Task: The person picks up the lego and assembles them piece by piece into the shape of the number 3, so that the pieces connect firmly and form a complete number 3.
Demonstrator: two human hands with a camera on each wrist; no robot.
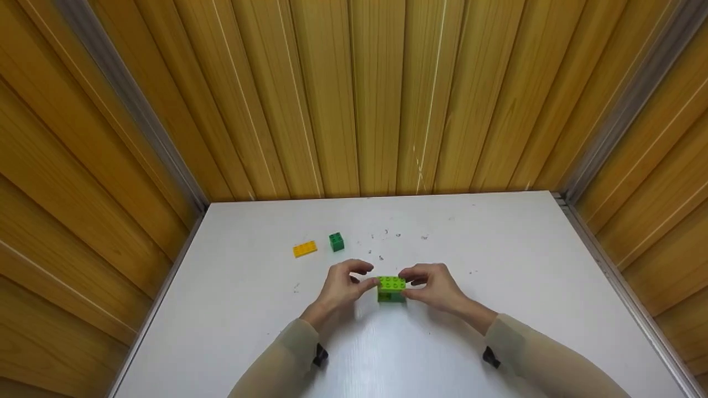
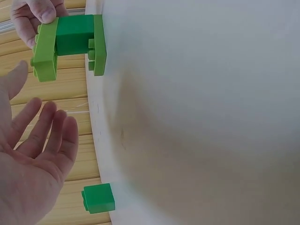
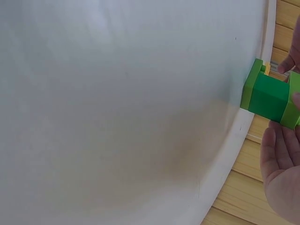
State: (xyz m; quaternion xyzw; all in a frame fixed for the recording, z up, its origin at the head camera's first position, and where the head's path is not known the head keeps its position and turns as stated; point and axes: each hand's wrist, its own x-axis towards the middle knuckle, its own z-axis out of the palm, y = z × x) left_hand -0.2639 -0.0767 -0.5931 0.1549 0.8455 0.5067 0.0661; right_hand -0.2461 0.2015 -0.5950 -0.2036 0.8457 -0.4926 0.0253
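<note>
A small stack of toy building bricks stands on the white table (image 1: 249,331) between the two hands. Its top is a studded light green brick (image 1: 391,283), which overhangs a darker green brick (image 2: 75,35) at one end. Under that lies another light green piece (image 2: 99,44) with bare studs beneath the overhang. My right hand (image 1: 437,287) pinches the top brick at its right end, thumb on the near side. My left hand (image 1: 342,287) is beside the left end, fingers spread and loosely bent, thumb tip close to the top brick, holding nothing.
Farther back on the left lie a green square brick (image 1: 336,241) and a flat yellow-orange studded plate (image 1: 305,249). Small dark marks dot the tabletop. Wood-look panels (image 1: 376,99) rise behind the table and at both sides.
</note>
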